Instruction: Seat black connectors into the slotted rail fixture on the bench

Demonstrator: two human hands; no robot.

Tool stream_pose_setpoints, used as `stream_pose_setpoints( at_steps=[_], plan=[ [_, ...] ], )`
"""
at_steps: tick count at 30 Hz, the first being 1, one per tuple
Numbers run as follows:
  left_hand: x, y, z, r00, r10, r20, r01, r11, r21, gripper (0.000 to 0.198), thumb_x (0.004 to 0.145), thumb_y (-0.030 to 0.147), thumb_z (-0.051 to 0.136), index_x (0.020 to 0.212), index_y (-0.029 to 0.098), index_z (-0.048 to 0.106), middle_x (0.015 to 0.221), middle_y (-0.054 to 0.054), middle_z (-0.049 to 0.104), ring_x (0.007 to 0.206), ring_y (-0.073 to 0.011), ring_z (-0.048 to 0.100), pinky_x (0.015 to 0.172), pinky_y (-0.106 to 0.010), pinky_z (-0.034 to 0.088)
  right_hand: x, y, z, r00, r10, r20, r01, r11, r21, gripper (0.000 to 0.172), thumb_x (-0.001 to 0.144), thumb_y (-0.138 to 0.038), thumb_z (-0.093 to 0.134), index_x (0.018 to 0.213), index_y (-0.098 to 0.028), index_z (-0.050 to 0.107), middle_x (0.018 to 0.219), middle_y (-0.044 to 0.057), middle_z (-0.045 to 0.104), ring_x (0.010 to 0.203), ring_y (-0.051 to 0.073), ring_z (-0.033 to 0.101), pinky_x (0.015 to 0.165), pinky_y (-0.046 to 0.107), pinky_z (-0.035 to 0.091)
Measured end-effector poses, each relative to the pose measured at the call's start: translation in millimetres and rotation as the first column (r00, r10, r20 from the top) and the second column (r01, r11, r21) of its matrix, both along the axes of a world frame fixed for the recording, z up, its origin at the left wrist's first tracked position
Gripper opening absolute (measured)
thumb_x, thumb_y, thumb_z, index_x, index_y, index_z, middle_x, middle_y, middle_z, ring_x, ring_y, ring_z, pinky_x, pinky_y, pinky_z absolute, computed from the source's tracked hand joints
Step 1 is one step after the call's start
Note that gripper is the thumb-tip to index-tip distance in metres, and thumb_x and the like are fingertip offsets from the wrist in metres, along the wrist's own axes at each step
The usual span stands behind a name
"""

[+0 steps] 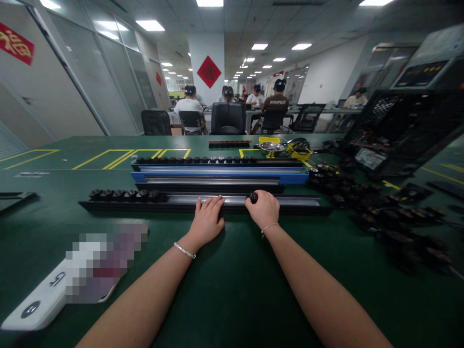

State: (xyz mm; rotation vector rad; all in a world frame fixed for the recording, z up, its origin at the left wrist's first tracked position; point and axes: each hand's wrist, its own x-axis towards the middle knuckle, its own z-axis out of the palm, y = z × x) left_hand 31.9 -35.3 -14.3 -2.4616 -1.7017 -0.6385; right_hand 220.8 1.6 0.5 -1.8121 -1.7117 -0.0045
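Black rail (235,210), smooth silvery channel (235,199), green worktop (224,280)
Leftward, knobbly dark parts (125,195) sit in a row, apparently kept straight by the rail; the left hand (208,218) rests on it, fingers slightly spread, seemingly steadying it; the right hand (265,210) pinches a rounded black piece (253,197) at the channel, seated or lifted, I cannot tell; far right, dark components (395,212) lie heaped.
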Motion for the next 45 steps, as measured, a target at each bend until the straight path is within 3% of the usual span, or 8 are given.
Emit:
stream_pose_setpoints(
  at_steps=[45],
  plan=[
    [-1.3,1.1,-1.1,1.000,-0.003,0.000,0.003,1.000,-0.009,0.054,0.079,0.025,0.046,0.133,0.023,0.042,0.143,-0.005,0.045,0.130,-0.0251,0.040,0.114,-0.056,0.010,18.4,0.9,0.8,0.996,-0.085,-0.019,0.085,0.996,0.024,0.017,0.074,-0.030,0.048,0.077,-0.019,0.061,0.086,0.008,0.065,0.091,0.024,0.054,0.092,0.042,0.031]
  ],
)
